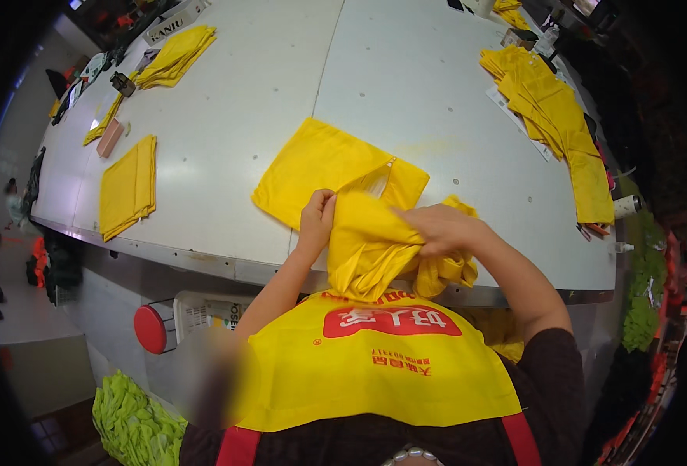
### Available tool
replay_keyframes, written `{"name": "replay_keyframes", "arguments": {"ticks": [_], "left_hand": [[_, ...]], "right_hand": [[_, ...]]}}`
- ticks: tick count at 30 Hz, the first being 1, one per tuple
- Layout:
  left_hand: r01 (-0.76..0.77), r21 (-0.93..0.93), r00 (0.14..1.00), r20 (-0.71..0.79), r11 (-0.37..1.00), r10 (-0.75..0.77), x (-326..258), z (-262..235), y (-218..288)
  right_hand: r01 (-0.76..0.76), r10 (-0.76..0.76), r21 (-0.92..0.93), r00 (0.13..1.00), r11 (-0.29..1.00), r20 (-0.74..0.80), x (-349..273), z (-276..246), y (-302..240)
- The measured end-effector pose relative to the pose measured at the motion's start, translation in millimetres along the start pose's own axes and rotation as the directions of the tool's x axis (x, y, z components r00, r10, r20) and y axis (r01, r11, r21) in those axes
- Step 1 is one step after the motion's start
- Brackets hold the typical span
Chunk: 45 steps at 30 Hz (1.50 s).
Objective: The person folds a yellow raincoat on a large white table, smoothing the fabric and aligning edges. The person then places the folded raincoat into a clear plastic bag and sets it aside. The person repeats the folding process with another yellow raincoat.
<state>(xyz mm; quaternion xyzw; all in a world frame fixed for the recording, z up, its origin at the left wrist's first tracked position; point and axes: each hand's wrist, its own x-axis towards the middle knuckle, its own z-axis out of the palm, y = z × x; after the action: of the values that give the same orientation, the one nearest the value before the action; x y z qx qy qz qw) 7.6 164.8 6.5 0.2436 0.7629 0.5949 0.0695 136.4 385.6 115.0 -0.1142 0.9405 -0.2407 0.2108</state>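
Fingers of the left hand [317,220] pinch the yellow cloth [365,247]—presumably steadying it—at the near edge of the counter [231,155]; the right hand [446,230] blurs against folds, its grip unclear.

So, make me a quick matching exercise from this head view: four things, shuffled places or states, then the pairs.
Things
1. Left hand
2. Right hand
3. Red round stool
4. Yellow apron with red straps

Places or states
A. On the right side of the bunched yellow fabric
B. Worn over dark clothing
C. Pinching the upper left edge of that fabric
D. Off the white table, beyond its near edge, to the person's left

Pairs: 1-C, 2-A, 3-D, 4-B
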Motion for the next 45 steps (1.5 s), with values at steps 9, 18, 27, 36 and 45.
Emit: {"name": "replay_keyframes", "arguments": {"ticks": [9,18,27,36,45], "left_hand": [[-0.338,0.19,0.94,0.112,0.922,0.322,-16.2,-27.0,6.8],[-0.721,0.405,0.692,0.478,0.563,0.542,2.8,6.8,89.5],[-0.49,0.276,0.867,0.252,0.827,0.429,-38.1,-43.9,41.7],[-0.278,-0.067,0.933,0.219,0.958,0.286,-7.5,-23.0,59.7],[-0.149,0.219,0.906,0.42,0.964,0.045,-49.1,-59.7,104.8]], "right_hand": [[-0.267,0.278,0.249,0.961,0.931,-0.008,32.9,-5.0,36.9],[-0.293,0.438,0.548,0.886,0.784,-0.153,32.5,1.3,-4.0],[0.216,0.405,0.956,0.871,0.197,-0.28,15.1,15.9,0.9],[0.311,0.335,0.949,0.901,-0.056,-0.276,35.9,44.8,7.6],[0.507,0.555,0.857,0.74,-0.091,-0.379,24.2,69.1,38.2]]}}
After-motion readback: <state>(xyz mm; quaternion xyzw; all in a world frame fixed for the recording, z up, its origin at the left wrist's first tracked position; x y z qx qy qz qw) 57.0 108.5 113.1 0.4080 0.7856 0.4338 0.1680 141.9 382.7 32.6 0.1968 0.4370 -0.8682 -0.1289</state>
